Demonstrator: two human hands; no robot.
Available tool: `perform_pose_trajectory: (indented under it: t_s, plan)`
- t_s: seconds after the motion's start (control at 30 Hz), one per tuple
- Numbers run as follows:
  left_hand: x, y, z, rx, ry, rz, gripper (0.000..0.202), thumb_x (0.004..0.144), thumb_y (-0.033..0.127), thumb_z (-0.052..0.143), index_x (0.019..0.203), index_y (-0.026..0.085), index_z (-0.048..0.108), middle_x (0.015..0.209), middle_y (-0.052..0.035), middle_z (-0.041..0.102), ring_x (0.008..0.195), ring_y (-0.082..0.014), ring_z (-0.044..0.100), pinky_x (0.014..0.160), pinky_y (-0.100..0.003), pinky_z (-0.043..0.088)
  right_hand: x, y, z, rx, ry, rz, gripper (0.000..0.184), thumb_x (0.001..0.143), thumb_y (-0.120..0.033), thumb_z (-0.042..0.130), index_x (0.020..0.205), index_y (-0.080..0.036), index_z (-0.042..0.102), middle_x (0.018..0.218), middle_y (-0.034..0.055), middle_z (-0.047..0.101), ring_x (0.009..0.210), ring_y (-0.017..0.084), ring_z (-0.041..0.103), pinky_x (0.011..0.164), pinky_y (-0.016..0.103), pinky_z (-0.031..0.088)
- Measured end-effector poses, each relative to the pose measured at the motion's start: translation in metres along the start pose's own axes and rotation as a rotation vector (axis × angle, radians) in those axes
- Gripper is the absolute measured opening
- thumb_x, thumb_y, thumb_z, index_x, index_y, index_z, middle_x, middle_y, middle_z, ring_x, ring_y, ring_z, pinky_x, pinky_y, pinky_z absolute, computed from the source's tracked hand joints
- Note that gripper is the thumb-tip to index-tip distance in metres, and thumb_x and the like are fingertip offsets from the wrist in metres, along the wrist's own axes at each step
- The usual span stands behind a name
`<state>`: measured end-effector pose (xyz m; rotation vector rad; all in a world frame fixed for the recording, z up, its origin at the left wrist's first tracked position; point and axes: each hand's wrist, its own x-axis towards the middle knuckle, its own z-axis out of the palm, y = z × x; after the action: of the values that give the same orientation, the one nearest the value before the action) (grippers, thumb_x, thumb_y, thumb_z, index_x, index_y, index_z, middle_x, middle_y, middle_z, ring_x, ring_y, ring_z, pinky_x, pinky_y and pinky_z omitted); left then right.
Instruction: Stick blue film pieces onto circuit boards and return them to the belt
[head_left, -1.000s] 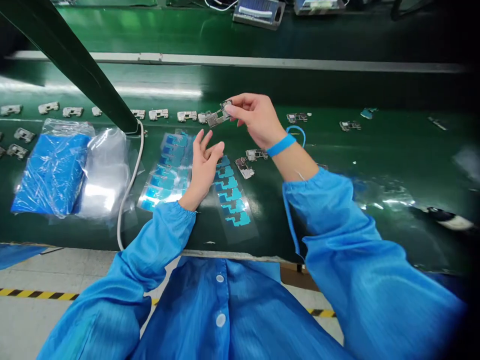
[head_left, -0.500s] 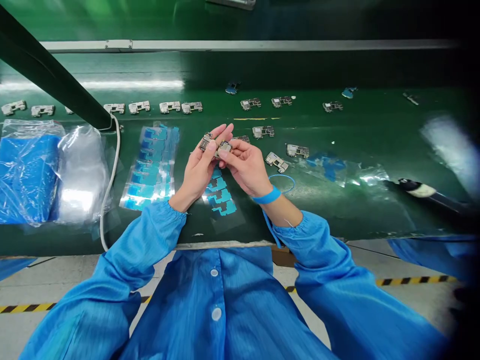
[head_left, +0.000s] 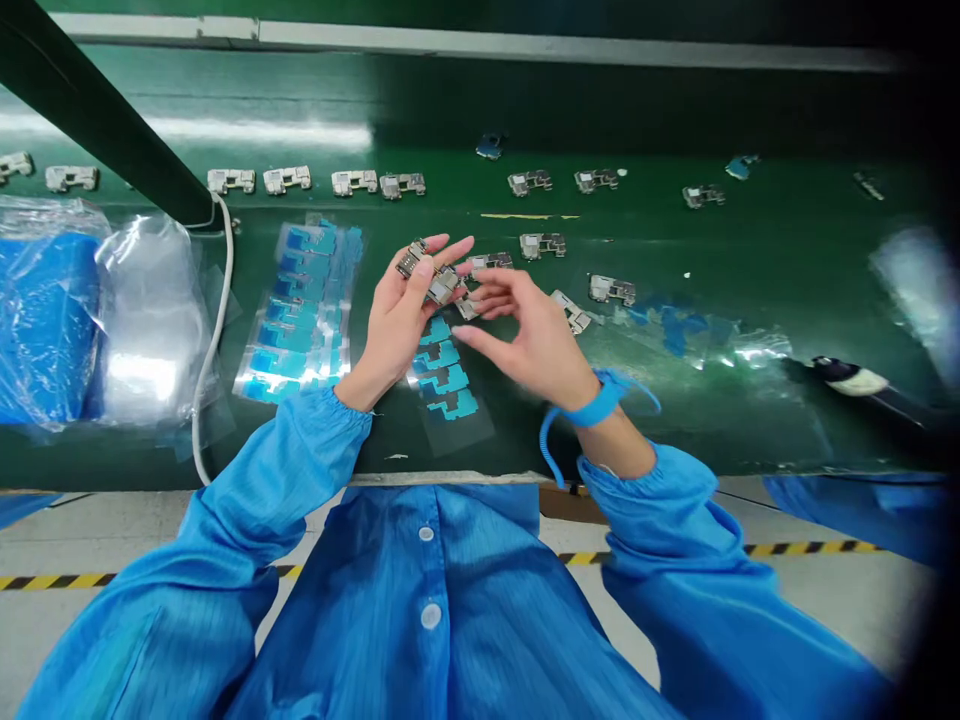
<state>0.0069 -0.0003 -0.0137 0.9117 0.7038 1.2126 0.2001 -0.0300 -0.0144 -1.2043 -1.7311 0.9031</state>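
My left hand (head_left: 401, 305) holds a small circuit board (head_left: 442, 285) between thumb and fingers, its metal-shielded parts facing up. The right hand (head_left: 536, 330) is just to the right of it, fingers and thumb apart, with nothing seen in them. A blue wrist strap (head_left: 596, 405) with a coiled cord circles my right wrist. Just beyond the hands lie more circuit boards, partly hidden by my right fingers. Under and in front of the hands is a clear sheet with light-blue cut film pieces (head_left: 450, 378).
Several circuit boards (head_left: 286, 180) lie in a row along the back of the green bench (head_left: 390, 430). To the left are a larger film sheet (head_left: 300, 310), a white cable (head_left: 217, 345), a dark post (head_left: 105, 110) and a blue plastic-wrapped pack (head_left: 45, 325). A black-and-white tool (head_left: 844, 375) lies right.
My right hand has let go of the circuit board and drawn back to the right, its fingers opening. The left hand keeps holding the board. The whole view has shifted slightly.
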Motion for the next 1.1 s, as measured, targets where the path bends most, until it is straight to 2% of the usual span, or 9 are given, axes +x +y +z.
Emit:
perform_pose_trajectory:
  t_s: [0.1, 0.2, 0.43, 0.63, 0.73, 0.8, 0.9, 0.93, 1.1]
  plan:
    - [0.003, -0.004, -0.005, 0.071, 0.055, -0.21, 0.015, 0.115, 0.035, 0.059, 0.123, 0.023, 0.054, 0.118, -0.0088, 0.085, 0.086, -0.0166, 0.083, 0.088, -0.033, 0.068, -0.034, 0.002, -0.014, -0.354, -0.263, -0.235, 0.043, 0.104, -0.047, 0.081, 0.141, -0.027, 0.071, 0.135, 0.0152, 0.076, 0.125, 0.034, 0.071, 0.106, 0.055, 0.06]
    - [0.006, -0.009, -0.007, 0.107, -0.017, -0.416, 0.003, 0.114, 0.02, 0.054, 0.116, 0.021, 0.053, 0.106, -0.0077, 0.085, 0.075, -0.0152, 0.081, 0.08, -0.031, 0.067, -0.057, 0.009, -0.015, -0.571, -0.449, -0.305, 0.05, 0.108, -0.046, 0.075, 0.154, -0.03, 0.068, 0.157, 0.0166, 0.071, 0.147, 0.04, 0.061, 0.114, 0.062, 0.053]
    - [0.009, -0.006, -0.005, 0.194, -0.105, -0.418, 0.008, 0.113, 0.014, 0.056, 0.12, 0.017, 0.061, 0.098, -0.005, 0.083, 0.073, -0.0137, 0.08, 0.079, -0.029, 0.07, -0.054, 0.022, -0.002, -0.706, -0.298, -0.502, 0.033, 0.112, -0.039, 0.072, 0.144, -0.031, 0.078, 0.143, 0.0076, 0.084, 0.132, 0.032, 0.072, 0.101, 0.052, 0.054]
    - [0.009, -0.01, -0.008, 0.152, -0.112, -0.425, 0.018, 0.112, 0.016, 0.058, 0.13, 0.019, 0.06, 0.098, -0.0044, 0.083, 0.076, -0.0148, 0.082, 0.078, -0.03, 0.072, -0.056, -0.023, -0.028, -0.702, -0.283, -0.77, 0.026, 0.112, -0.026, 0.072, 0.134, -0.037, 0.08, 0.125, -0.0011, 0.089, 0.102, 0.021, 0.08, 0.083, 0.043, 0.058]
    - [0.009, -0.012, -0.01, 0.14, -0.102, -0.405, 0.04, 0.109, 0.02, 0.064, 0.147, 0.023, 0.056, 0.103, -0.0059, 0.084, 0.077, -0.0198, 0.084, 0.076, -0.035, 0.073, -0.055, -0.049, -0.042, -0.531, -0.282, -0.68, 0.03, 0.108, -0.023, 0.077, 0.132, -0.04, 0.081, 0.096, -0.0013, 0.087, 0.081, 0.019, 0.075, 0.07, 0.04, 0.056]
    - [0.008, -0.01, -0.01, 0.144, -0.116, -0.351, 0.044, 0.108, 0.024, 0.066, 0.151, 0.025, 0.055, 0.104, -0.0057, 0.084, 0.078, -0.0212, 0.084, 0.075, -0.035, 0.074, -0.046, -0.052, -0.042, -0.366, -0.137, -0.525, 0.029, 0.104, -0.024, 0.081, 0.127, -0.042, 0.084, 0.087, -0.0003, 0.083, 0.074, 0.019, 0.072, 0.066, 0.04, 0.056]
    - [0.006, -0.005, -0.009, 0.13, -0.17, -0.266, 0.028, 0.11, 0.042, 0.068, 0.132, 0.025, 0.065, 0.105, -0.0031, 0.081, 0.082, -0.0188, 0.084, 0.073, -0.03, 0.074, -0.019, -0.034, -0.026, -0.116, 0.214, -0.204, 0.011, 0.097, -0.042, 0.091, 0.105, -0.035, 0.087, 0.091, 0.0029, 0.083, 0.076, 0.022, 0.074, 0.071, 0.042, 0.062]
    - [0.005, -0.004, -0.009, 0.123, -0.195, -0.247, 0.03, 0.109, 0.05, 0.069, 0.124, 0.024, 0.066, 0.105, -0.0023, 0.08, 0.085, -0.0183, 0.084, 0.073, -0.029, 0.074, -0.008, -0.025, -0.019, -0.019, 0.297, -0.102, 0.021, 0.093, -0.05, 0.094, 0.098, -0.031, 0.086, 0.09, 0.0029, 0.082, 0.076, 0.021, 0.074, 0.071, 0.04, 0.064]
    - [0.005, -0.004, -0.01, 0.21, -0.23, -0.166, 0.049, 0.092, 0.059, 0.091, 0.107, 0.022, 0.064, 0.099, 0.0, 0.074, 0.085, -0.0167, 0.083, 0.067, -0.024, 0.072, 0.027, 0.014, 0.006, 0.31, 0.278, 0.101, 0.051, 0.077, -0.07, 0.099, 0.087, -0.026, 0.077, 0.081, -0.002, 0.077, 0.07, 0.015, 0.071, 0.067, 0.032, 0.064]
